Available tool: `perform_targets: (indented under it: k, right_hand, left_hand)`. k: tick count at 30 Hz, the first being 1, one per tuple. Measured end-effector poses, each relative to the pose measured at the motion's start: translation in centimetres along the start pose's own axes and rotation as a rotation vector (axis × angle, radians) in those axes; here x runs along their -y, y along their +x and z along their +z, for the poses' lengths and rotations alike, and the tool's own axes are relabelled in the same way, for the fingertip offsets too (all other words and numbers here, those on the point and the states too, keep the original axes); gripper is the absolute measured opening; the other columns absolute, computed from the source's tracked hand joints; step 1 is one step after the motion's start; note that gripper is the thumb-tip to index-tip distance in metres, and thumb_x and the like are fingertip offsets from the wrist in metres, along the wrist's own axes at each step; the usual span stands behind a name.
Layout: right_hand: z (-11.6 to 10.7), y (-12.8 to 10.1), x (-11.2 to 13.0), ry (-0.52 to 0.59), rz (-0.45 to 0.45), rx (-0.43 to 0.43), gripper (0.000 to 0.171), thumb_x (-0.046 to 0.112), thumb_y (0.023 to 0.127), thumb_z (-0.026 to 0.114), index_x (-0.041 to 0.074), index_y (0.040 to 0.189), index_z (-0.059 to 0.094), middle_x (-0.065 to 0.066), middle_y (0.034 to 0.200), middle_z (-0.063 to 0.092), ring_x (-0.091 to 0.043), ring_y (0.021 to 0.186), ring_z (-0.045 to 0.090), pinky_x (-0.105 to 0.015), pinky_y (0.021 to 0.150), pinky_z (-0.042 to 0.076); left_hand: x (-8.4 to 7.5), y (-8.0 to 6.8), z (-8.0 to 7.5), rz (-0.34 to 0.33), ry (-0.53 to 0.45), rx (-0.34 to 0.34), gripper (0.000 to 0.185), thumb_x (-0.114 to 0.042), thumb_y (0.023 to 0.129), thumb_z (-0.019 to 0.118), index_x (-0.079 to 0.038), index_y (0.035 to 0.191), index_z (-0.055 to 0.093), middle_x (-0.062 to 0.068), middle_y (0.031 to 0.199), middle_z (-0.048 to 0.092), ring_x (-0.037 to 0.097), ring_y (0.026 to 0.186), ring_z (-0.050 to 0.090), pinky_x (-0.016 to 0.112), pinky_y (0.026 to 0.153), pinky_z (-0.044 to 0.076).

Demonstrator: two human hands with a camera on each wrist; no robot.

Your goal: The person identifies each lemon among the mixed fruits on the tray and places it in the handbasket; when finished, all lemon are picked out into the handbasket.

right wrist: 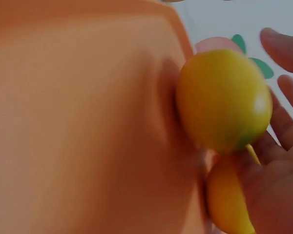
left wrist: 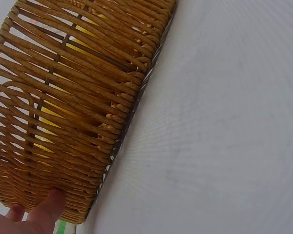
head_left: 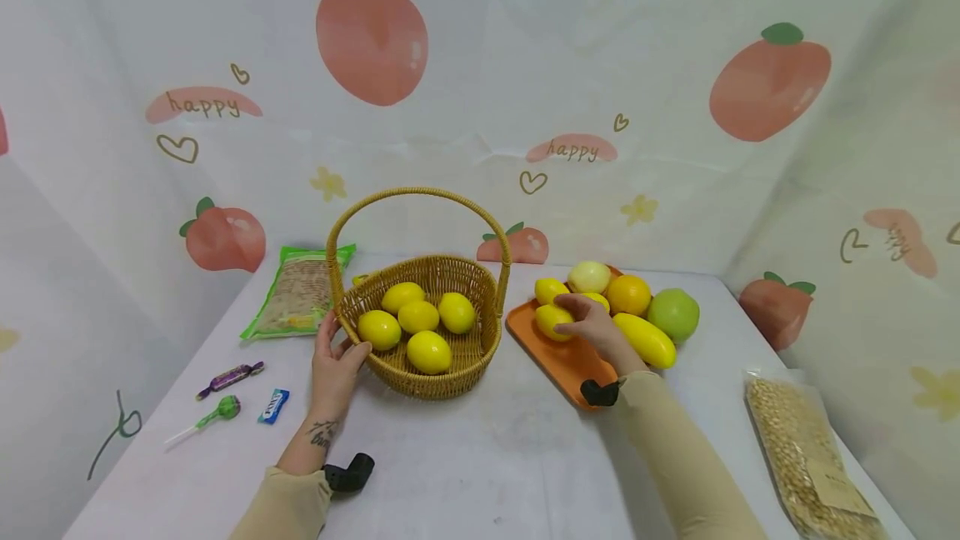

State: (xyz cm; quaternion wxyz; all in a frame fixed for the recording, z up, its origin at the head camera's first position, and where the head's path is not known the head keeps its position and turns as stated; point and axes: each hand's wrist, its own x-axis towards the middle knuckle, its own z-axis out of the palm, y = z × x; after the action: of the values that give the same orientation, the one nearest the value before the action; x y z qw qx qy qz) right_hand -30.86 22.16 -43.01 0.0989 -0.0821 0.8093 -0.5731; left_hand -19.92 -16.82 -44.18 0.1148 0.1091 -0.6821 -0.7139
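A wicker basket (head_left: 427, 382) with a tall handle holds several lemons (head_left: 417, 317). My left hand (head_left: 339, 365) rests against the basket's left outer side, thumb toward the front. In the left wrist view, fingertips (left wrist: 53, 200) touch the woven wall, and yellow shows through the gaps. To the right, my right hand (head_left: 592, 330) is at a lemon (head_left: 551, 322) on the orange tray (head_left: 543, 361), its thumb and fingers spread beside the fruit. The right wrist view shows that lemon (right wrist: 224, 100) large, with fingers (right wrist: 285, 122) to its right and partly behind it.
The tray also bears a pale round fruit (head_left: 588, 277), an orange (head_left: 628, 295), a long yellow fruit (head_left: 645, 340) and a green fruit (head_left: 673, 315). At left lie a green-edged bag (head_left: 292, 294), a purple candy (head_left: 230, 380), a lollipop (head_left: 225, 408) and a blue packet (head_left: 273, 406). A grain bag (head_left: 802, 448) lies right.
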Motion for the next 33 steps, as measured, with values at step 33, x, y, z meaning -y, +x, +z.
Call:
perform_targets:
  k: [33]
  right_hand:
    - [0.0, -0.4, 2.7, 0.343, -0.042, 0.053, 0.057, 0.002, 0.084, 0.062, 0.002, 0.136, 0.041, -0.003, 0.127, 0.048, -0.012, 0.1, 0.052, -0.02, 0.08, 0.05]
  left_hand:
    - [-0.1, 0.0, -0.1, 0.0, 0.006, 0.004, 0.08, -0.004, 0.088, 0.053, -0.023, 0.15, 0.006, 0.01, 0.153, 0.014, 0.031, 0.129, 0.031, 0.004, 0.071, 0.042]
